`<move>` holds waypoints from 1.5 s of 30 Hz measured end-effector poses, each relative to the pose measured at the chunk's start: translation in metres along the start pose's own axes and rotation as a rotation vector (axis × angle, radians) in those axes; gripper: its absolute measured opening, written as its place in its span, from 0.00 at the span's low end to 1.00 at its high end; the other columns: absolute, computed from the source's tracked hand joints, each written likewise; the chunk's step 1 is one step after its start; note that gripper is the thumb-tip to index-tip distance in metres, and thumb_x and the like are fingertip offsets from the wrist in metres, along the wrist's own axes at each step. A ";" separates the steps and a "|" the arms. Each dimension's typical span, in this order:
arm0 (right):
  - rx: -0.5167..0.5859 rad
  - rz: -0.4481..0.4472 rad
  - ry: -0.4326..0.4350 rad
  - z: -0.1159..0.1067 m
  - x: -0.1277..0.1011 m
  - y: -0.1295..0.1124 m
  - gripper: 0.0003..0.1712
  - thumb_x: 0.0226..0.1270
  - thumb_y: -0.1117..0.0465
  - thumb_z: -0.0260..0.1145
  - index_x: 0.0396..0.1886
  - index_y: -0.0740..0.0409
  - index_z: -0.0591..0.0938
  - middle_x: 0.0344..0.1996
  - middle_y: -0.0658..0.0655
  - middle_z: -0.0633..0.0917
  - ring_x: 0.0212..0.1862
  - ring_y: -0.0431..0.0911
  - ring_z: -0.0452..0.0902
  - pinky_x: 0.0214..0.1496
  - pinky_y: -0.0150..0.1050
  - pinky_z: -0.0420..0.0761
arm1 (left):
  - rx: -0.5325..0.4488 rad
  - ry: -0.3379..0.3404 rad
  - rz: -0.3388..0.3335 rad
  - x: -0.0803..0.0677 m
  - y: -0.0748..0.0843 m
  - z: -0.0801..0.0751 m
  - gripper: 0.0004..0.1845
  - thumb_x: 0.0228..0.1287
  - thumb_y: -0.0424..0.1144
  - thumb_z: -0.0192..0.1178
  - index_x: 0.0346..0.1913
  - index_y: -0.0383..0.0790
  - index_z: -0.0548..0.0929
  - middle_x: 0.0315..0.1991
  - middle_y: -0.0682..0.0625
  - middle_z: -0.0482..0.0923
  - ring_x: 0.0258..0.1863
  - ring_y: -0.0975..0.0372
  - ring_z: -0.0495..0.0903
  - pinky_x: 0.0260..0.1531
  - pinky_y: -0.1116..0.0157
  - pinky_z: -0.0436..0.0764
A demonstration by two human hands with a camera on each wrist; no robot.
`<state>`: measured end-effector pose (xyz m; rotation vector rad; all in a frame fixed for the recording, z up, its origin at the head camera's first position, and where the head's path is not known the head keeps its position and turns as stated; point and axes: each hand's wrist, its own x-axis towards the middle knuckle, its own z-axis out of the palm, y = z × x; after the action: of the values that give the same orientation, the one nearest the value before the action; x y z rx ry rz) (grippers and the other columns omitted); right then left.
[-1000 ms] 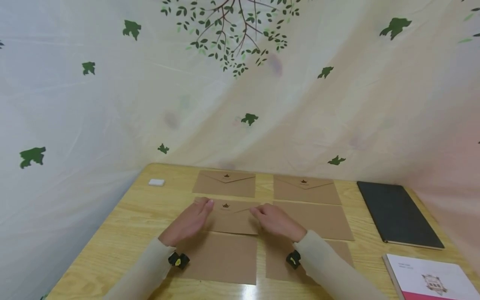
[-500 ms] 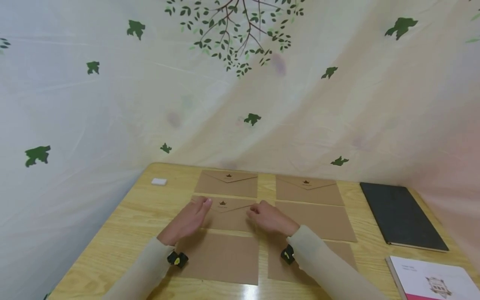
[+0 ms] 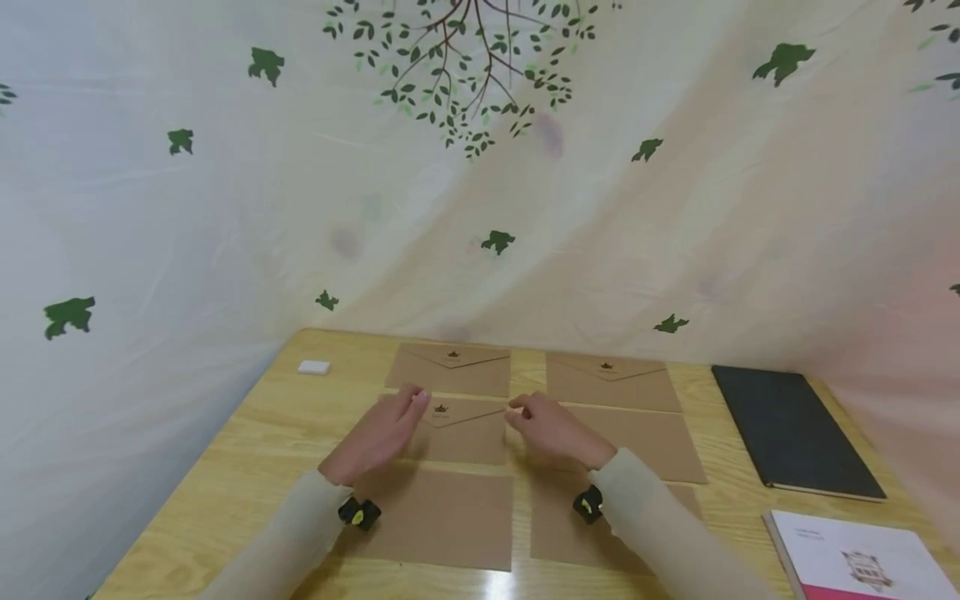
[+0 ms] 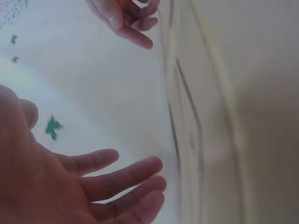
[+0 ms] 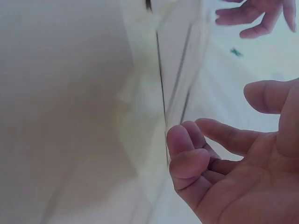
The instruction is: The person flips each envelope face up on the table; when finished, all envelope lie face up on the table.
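Observation:
A brown envelope (image 3: 465, 442) with a crown print and pointed flap lies flat on the wooden table, flap side up, between both hands. My left hand (image 3: 382, 437) is over its left end; in the left wrist view the fingers (image 4: 124, 179) are spread and hold nothing. At the right end is my right hand (image 3: 558, 429), its fingers loosely bent; the right wrist view shows nothing gripped in those fingers (image 5: 189, 163). Whether the fingertips touch the envelope's edges is hard to tell. Nearer the front lie a plain brown envelope (image 3: 442, 521) and another (image 3: 555, 533), partly under the right forearm.
Behind are two flap-up envelopes, a left one (image 3: 450, 379) and a right one (image 3: 615, 387). A plain envelope (image 3: 652, 446) lies beside the right hand. Further right are a black notebook (image 3: 795, 429) and a white book (image 3: 862, 554). A small white block (image 3: 313, 367) sits back left.
The envelope between the hands has shifted slightly left and its front edge now lies flatter. My right hand moved left with it, then back right, away from its end.

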<state>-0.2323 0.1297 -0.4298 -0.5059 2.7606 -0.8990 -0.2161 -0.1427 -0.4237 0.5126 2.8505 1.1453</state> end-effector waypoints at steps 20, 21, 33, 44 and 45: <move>-0.077 0.276 0.163 -0.084 -0.066 0.103 0.21 0.73 0.55 0.49 0.41 0.69 0.79 0.27 0.57 0.77 0.27 0.48 0.71 0.28 0.42 0.71 | 0.017 -0.202 0.078 0.055 0.077 0.086 0.32 0.73 0.62 0.32 0.53 0.37 0.72 0.29 0.51 0.76 0.28 0.61 0.76 0.37 0.59 0.76; -0.099 0.289 0.171 -0.086 -0.069 0.107 0.21 0.72 0.55 0.49 0.42 0.70 0.79 0.29 0.58 0.78 0.28 0.49 0.72 0.29 0.43 0.72 | 0.043 -0.204 0.070 0.056 0.080 0.092 0.34 0.72 0.63 0.31 0.53 0.37 0.72 0.31 0.51 0.77 0.31 0.62 0.77 0.38 0.59 0.76; -0.154 0.358 0.154 -0.091 -0.089 0.124 0.23 0.71 0.55 0.46 0.40 0.72 0.78 0.28 0.59 0.78 0.29 0.50 0.72 0.31 0.44 0.73 | 0.126 -0.191 -0.049 0.062 0.103 0.112 0.40 0.71 0.64 0.30 0.64 0.31 0.65 0.54 0.39 0.75 0.51 0.49 0.76 0.50 0.54 0.73; -0.172 0.346 0.158 -0.092 -0.096 0.129 0.25 0.73 0.53 0.46 0.41 0.72 0.78 0.29 0.58 0.80 0.30 0.50 0.72 0.31 0.45 0.73 | 0.060 -0.196 -0.081 0.068 0.113 0.118 0.40 0.71 0.64 0.30 0.65 0.30 0.63 0.53 0.39 0.75 0.53 0.49 0.75 0.52 0.54 0.73; -0.174 0.336 0.165 -0.092 -0.096 0.130 0.24 0.73 0.53 0.46 0.41 0.71 0.79 0.29 0.58 0.80 0.29 0.49 0.72 0.30 0.44 0.73 | 0.055 -0.194 -0.079 0.069 0.114 0.119 0.40 0.71 0.64 0.31 0.65 0.30 0.64 0.54 0.39 0.75 0.54 0.49 0.75 0.52 0.54 0.72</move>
<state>-0.2033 0.3138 -0.4274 0.0143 2.9619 -0.6511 -0.2306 0.0349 -0.4269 0.4795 2.7161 0.9508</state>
